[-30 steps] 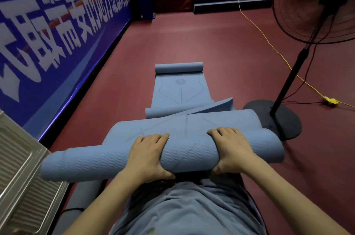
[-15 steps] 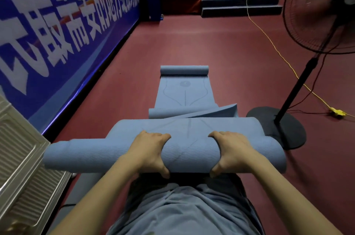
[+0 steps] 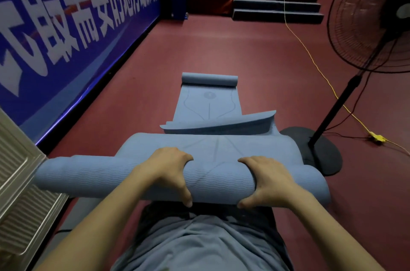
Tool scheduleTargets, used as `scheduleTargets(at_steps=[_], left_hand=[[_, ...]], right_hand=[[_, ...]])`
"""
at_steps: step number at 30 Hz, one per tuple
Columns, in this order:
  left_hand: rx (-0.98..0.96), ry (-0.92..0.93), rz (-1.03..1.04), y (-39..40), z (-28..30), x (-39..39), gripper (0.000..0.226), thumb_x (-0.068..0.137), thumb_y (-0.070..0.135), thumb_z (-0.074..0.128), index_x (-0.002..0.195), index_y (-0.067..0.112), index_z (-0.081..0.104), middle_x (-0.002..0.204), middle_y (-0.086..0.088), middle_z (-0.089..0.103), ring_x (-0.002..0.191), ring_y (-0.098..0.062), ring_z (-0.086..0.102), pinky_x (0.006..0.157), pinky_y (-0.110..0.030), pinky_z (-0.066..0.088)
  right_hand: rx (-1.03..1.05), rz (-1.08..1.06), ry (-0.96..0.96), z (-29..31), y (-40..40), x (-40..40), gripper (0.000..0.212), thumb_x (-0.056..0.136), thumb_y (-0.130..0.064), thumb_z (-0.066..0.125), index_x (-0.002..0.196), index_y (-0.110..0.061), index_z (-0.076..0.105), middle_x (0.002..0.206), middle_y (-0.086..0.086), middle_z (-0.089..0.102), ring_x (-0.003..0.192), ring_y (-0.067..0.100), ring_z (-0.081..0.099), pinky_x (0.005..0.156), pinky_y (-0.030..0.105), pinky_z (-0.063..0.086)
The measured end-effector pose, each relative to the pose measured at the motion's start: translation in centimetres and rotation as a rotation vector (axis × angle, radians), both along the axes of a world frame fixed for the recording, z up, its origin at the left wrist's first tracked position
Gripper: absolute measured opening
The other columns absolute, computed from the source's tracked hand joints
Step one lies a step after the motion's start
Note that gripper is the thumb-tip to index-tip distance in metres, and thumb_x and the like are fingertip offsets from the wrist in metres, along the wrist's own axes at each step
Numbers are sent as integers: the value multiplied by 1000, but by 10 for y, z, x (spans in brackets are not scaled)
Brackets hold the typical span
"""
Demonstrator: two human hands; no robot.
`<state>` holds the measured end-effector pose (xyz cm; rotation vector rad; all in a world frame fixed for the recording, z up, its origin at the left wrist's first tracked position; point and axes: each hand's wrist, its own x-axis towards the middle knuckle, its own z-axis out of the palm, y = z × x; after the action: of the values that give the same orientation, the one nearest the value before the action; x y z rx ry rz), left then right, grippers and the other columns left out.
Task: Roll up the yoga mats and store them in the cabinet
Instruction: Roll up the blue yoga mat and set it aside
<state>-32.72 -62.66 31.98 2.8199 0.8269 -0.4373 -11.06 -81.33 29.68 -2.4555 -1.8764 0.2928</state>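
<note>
Blue foam roll (image 3: 142, 178), part wound, crosswise before the person; tail (image 3: 213, 144) unrolled ahead. Left hand (image 3: 165, 169) and right hand (image 3: 269, 179) both curl round it, thumbs underneath. Risk: roll telescopes leftward toward cabinet (image 3: 20, 193); uneven pressure would worsen the skew
</note>
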Motion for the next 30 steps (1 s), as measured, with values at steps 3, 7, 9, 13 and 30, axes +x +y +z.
scheduleTargets(at_steps=[3, 7, 9, 13, 30], left_hand=[[-86, 38, 25, 9, 10, 7, 90, 33, 77, 87, 109, 34, 66, 100, 14, 67, 94, -13, 62, 86, -34, 56], [-89, 31, 37, 12, 5, 9, 99, 33, 80, 85, 119, 36, 63, 106, 13, 66, 99, -15, 61, 87, -33, 54], [-53, 2, 46, 10, -5, 6, 107, 32, 87, 79, 126, 40, 58, 114, 10, 67, 104, -17, 61, 90, -35, 53], [78, -92, -4, 3, -17, 0, 104, 41, 90, 70, 130, 40, 51, 123, 13, 67, 111, -16, 62, 90, -35, 48], [152, -63, -53, 15, -25, 6, 103, 35, 79, 81, 120, 30, 50, 108, 9, 66, 98, -22, 65, 82, -40, 53]], right_hand=[[22, -9, -68, -10, 2, -4, 124, 44, -85, 69, 150, -31, 35, 141, -11, 49, 128, 17, 48, 109, 34, 35], [5, -5, -79, -5, 9, -3, 115, 45, -83, 70, 143, -33, 39, 133, -13, 54, 120, 16, 52, 103, 33, 40], [-35, 4, -94, 2, 15, 0, 112, 41, -83, 71, 137, -33, 45, 123, -14, 60, 110, 16, 58, 93, 35, 47], [-77, 7, -124, 9, 25, 5, 102, 32, -82, 73, 119, -32, 54, 107, -12, 64, 98, 18, 62, 83, 38, 51], [-57, -16, -62, 2, 29, -2, 127, 39, -86, 66, 150, -36, 32, 132, -14, 54, 119, 16, 49, 103, 33, 41]])
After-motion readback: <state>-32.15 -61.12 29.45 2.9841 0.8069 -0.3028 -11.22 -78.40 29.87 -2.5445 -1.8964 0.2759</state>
